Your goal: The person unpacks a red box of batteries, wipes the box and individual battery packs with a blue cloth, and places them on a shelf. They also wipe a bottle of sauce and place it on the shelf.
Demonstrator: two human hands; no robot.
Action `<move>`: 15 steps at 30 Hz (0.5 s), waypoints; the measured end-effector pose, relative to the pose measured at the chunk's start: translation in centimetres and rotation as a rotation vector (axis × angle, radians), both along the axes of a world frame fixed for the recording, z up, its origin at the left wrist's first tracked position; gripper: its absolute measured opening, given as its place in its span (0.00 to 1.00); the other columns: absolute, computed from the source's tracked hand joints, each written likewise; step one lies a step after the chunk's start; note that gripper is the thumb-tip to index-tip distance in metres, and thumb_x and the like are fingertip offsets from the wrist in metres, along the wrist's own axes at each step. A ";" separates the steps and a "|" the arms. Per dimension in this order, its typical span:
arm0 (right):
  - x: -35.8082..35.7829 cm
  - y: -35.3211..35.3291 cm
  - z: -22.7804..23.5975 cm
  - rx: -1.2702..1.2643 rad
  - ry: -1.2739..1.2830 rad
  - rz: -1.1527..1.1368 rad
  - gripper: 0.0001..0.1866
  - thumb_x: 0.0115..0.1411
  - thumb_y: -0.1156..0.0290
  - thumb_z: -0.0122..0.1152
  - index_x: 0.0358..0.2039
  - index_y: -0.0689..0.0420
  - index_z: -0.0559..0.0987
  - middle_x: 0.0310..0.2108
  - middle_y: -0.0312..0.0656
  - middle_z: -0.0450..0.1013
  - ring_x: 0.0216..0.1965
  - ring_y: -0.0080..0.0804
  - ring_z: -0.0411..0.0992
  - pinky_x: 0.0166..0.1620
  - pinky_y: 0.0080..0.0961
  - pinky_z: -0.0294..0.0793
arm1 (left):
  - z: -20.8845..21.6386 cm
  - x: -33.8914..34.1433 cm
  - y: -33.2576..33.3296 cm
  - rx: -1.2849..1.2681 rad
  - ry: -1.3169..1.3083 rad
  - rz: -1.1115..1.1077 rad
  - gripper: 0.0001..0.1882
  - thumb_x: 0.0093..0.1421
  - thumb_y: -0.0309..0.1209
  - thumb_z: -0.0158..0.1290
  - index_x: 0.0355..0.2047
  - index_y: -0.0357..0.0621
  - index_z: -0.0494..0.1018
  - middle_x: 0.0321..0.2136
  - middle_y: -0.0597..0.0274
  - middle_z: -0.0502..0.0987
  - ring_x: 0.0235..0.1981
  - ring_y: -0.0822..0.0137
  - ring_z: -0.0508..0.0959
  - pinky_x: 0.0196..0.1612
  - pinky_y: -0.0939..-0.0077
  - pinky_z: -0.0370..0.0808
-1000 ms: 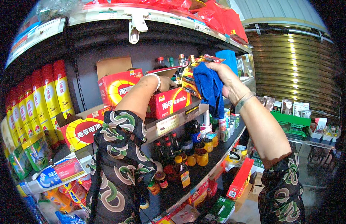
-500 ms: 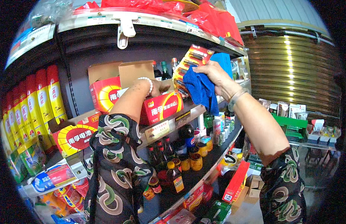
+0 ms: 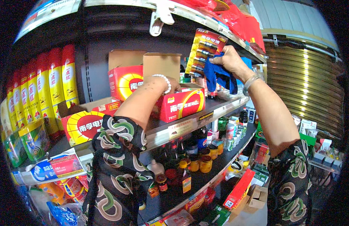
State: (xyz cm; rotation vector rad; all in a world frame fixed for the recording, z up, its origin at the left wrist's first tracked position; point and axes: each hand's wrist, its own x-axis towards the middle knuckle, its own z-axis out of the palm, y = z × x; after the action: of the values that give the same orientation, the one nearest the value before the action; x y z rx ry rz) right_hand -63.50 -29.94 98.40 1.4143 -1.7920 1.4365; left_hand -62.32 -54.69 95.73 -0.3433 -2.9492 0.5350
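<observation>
My right hand [image 3: 234, 62] is closed on a red and yellow card of batteries [image 3: 204, 52], with a crumpled blue cloth [image 3: 220, 78] bunched under the same fingers. The card is held up, slightly tilted, above the shelf. My left hand [image 3: 173, 84], with a white bead bracelet at the wrist, reaches into an open red and yellow battery box [image 3: 182, 107]. Its fingers are hidden behind the box wall, so what they touch cannot be seen. Behind it stands another open battery box [image 3: 123, 81] with raised cardboard flaps. A third open box [image 3: 86, 126] sits to the left.
Tall red and yellow spray cans [image 3: 56, 83] line the left end of the shelf, beside green tubs [image 3: 34, 143]. On the shelf below are dark bottles and yellow-lidded jars [image 3: 205, 163]. A white clip [image 3: 158, 20] hangs from the upper shelf edge. Cardboard boxes [image 3: 257, 196] lie lower right.
The view has shifted, moving the shelf rightward in the picture. My right hand has lifted the battery card and cloth higher, and the card's front shows more squarely. My left hand stays at the box.
</observation>
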 end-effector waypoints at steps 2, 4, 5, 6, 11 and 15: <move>1.3 -0.6 0.7 -0.030 0.223 -0.254 0.13 0.43 0.78 0.61 0.33 0.59 0.76 0.28 0.36 0.73 0.26 0.21 0.68 0.34 0.20 0.69 | 0.2 -1.2 -0.7 -0.107 0.116 -0.035 0.26 0.42 0.35 0.55 0.45 0.54 0.68 0.35 0.55 0.75 0.37 0.60 0.74 0.39 0.66 0.70; -0.1 -1.7 0.5 -0.058 0.127 -0.090 0.14 0.42 0.77 0.61 0.34 0.59 0.76 0.29 0.37 0.73 0.29 0.22 0.69 0.36 0.21 0.69 | 0.3 1.7 1.3 0.017 0.125 0.014 0.21 0.43 0.29 0.51 0.41 0.50 0.70 0.35 0.52 0.75 0.35 0.60 0.74 0.36 0.66 0.71; 0.9 -1.8 0.8 -0.091 0.087 -0.011 0.15 0.42 0.76 0.61 0.35 0.60 0.75 0.30 0.37 0.73 0.29 0.22 0.69 0.37 0.20 0.69 | 1.3 2.5 1.9 0.032 0.180 -0.002 0.19 0.43 0.26 0.49 0.39 0.49 0.72 0.32 0.53 0.75 0.34 0.62 0.75 0.35 0.67 0.71; 1.5 -1.9 0.7 -0.131 0.028 0.067 0.16 0.42 0.76 0.61 0.36 0.61 0.75 0.31 0.36 0.73 0.30 0.22 0.69 0.38 0.20 0.68 | 1.7 4.9 2.6 0.178 0.087 0.041 0.16 0.43 0.26 0.50 0.37 0.46 0.73 0.30 0.55 0.76 0.32 0.63 0.75 0.35 0.69 0.71; 2.3 0.4 0.6 -0.163 0.105 -0.014 0.15 0.43 0.77 0.60 0.35 0.62 0.75 0.29 0.36 0.73 0.29 0.20 0.69 0.37 0.19 0.68 | 4.8 12.1 0.1 -0.100 0.171 -0.100 0.18 0.53 0.38 0.48 0.41 0.41 0.69 0.35 0.52 0.74 0.35 0.60 0.74 0.38 0.70 0.70; 2.0 1.7 -0.8 -0.287 0.060 -0.004 0.15 0.45 0.78 0.56 0.37 0.64 0.72 0.31 0.41 0.72 0.29 0.25 0.71 0.35 0.21 0.71 | 3.5 14.6 -3.2 0.130 0.342 -0.088 0.18 0.54 0.40 0.48 0.37 0.37 0.70 0.32 0.52 0.75 0.34 0.64 0.74 0.38 0.73 0.70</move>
State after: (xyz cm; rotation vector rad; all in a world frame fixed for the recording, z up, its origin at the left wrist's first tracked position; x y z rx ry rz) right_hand -61.47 -28.23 97.56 1.2905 -1.4809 1.5594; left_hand -47.67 -57.89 99.25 -0.3286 -2.6094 0.3482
